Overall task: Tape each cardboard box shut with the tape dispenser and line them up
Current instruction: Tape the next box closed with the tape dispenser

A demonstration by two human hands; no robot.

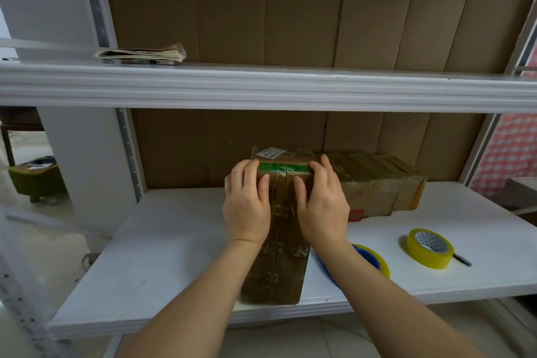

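Both hands lie on top of the box [279, 241] at the centre of the frame. The left hand [247, 206] has its palm flat on the left flap, fingers reaching forward and bending over the far left corner, thumb lying beside the middle seam. The right hand [321, 203] mirrors it on the right flap, fingers mostly straight along the far right edge. Neither hand pinches anything; both press down, probably to hold the two flaps level and closed so the seam meets, or to square the box before it is pushed back into place.

The seam runs toward the viewer between the thumbs. I cannot tell whether fresh tape covers it; the shine and print there may be older tape. A green tape band [283, 168] crosses the far end of the top, between the fingertips.

Just right of the box, touching or nearly so, a second box [377, 183] lies against the cardboard back wall, glossy with tape, so it looks already sealed and set down as the start of the row.

Lower right, on the white shelf [174, 256], lie a blue and yellow dispenser [374, 261], partly hidden by the right forearm, and further right a yellow roll [430, 248], both within easy reach.

Upper left, folded papers [142, 55] rest on the upper shelf.
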